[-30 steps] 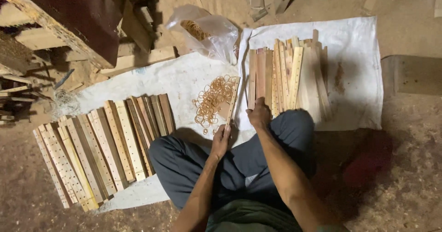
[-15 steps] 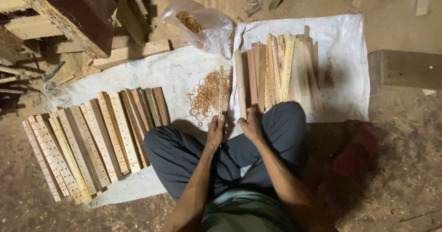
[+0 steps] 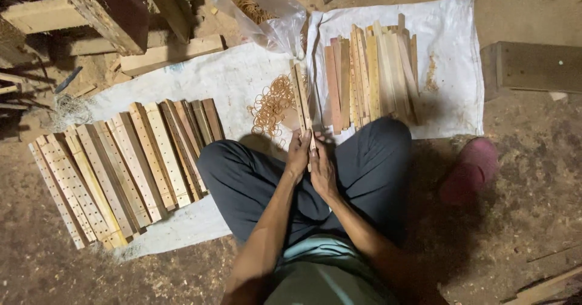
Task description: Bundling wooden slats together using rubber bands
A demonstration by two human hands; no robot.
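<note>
I sit cross-legged on a white sack sheet (image 3: 448,50). My left hand (image 3: 297,155) and my right hand (image 3: 322,173) are both closed around the near end of a small bundle of thin wooden slats (image 3: 301,99) that points away from me. Just left of the bundle lies a loose heap of rubber bands (image 3: 271,104). A pile of plain wooden slats (image 3: 371,75) lies to the right of it on the sheet.
Rows of perforated wooden strips (image 3: 121,165) lie to my left. A clear plastic bag of rubber bands (image 3: 262,11) sits at the back. Timber blocks (image 3: 103,8) stand at the far left, a wooden board (image 3: 533,66) at the right, a red slipper (image 3: 473,169) nearby.
My right hand left the plain slat pile and came back to meet the left hand. Both now hold the slat bundle in front of my knees.
</note>
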